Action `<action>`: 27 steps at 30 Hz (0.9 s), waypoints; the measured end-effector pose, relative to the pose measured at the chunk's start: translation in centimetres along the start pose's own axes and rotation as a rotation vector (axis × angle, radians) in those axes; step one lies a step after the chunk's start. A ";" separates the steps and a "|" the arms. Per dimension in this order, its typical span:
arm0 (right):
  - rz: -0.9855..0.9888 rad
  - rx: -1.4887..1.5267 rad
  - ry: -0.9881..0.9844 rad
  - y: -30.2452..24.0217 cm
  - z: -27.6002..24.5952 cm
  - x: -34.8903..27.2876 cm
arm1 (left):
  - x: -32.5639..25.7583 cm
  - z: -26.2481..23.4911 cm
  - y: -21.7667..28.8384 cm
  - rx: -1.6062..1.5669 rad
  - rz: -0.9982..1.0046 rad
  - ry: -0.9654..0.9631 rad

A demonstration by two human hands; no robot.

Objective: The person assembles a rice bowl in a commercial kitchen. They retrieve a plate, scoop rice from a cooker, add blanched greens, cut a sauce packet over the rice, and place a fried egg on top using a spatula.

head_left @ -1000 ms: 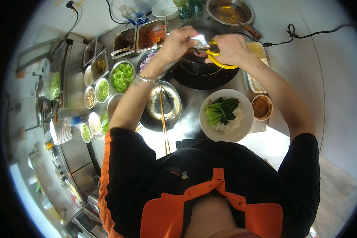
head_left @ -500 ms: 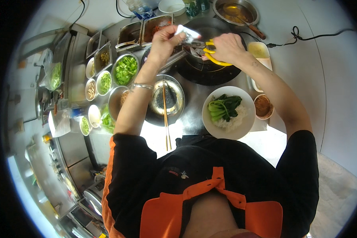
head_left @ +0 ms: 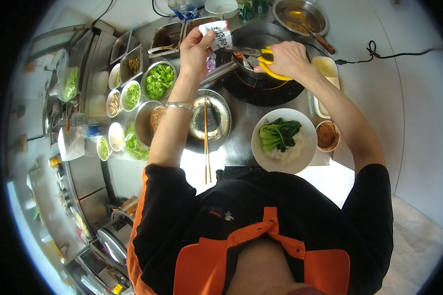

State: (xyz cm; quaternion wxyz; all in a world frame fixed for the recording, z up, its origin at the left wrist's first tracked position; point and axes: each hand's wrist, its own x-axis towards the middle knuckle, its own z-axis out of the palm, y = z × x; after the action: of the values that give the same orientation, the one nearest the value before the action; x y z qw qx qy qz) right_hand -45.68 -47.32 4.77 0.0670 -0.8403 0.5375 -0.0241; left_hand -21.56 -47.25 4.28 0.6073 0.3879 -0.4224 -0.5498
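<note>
Pinched in the fingers of my left hand [head_left: 196,51] is a small white sachet [head_left: 218,35] with dark print on it. My right hand [head_left: 286,55] grips a pair of scissors [head_left: 275,73] by the yellow handles, the metal blades pointing left toward the sachet's lower edge. Whether the blades touch the sachet is hard to tell. Both hands are above a black frying pan [head_left: 261,93], whose contents are partly hidden by the scissors. Nearer to me, a white bowl [head_left: 257,150] holds white rice [head_left: 293,152] and green leafy vegetables [head_left: 279,133].
Chopsticks [head_left: 206,142] lie across a second pan [head_left: 225,110] left of the bowl. Further left stand several bowls of cut vegetables, among them green peppers [head_left: 159,81]. At the back right is a pot of liquid [head_left: 320,22]. A cup of brown powder [head_left: 327,135] stands right of the bowl.
The left hand has moved slightly up with the sachet, whose printed face now shows more fully. The right hand and scissors have shifted a little to the right.
</note>
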 end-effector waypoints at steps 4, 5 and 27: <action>0.006 -0.038 -0.035 -0.8 -0.5 0.5 | -0.1 0.4 0.2 0.057 -0.044 0.012; 0.005 -0.031 -0.028 -0.8 -0.6 0.5 | -0.2 0.3 0.2 0.046 -0.018 0.043; 0.002 -0.028 -0.041 -1.6 -0.5 1.8 | 1.4 -0.1 2.5 -0.061 0.116 0.120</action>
State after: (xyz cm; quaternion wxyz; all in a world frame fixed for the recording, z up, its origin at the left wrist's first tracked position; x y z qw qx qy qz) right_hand -43.55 -48.28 5.39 0.0662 -0.8409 0.5372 0.0006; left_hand -20.62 -48.44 6.69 0.6739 0.3765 -0.3900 -0.5020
